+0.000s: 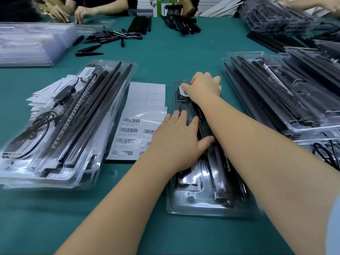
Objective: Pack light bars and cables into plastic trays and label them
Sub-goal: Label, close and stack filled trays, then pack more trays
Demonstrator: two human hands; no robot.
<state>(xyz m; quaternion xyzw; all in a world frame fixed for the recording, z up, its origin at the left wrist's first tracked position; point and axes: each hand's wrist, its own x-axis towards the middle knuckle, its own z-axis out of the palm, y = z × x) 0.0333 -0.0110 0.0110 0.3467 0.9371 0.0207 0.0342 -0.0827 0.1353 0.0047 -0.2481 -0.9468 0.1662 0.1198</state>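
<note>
A clear plastic tray [195, 203] with black light bars and a cable lies in front of me on the green table. My left hand [181, 137] lies flat on its middle, fingers straight and spread. My right hand [204, 87] reaches to the tray's far end, where its fingers press a small white barcode label [184, 92] onto the lid. A sheet of barcode labels [137, 133] lies just left of the tray.
A stack of packed trays [60, 126] sits at the left, another stack [287, 100] at the right. Empty clear trays [31, 45] are piled far left. Loose black bars [139, 24] and parts lie at the back, where other people's hands work.
</note>
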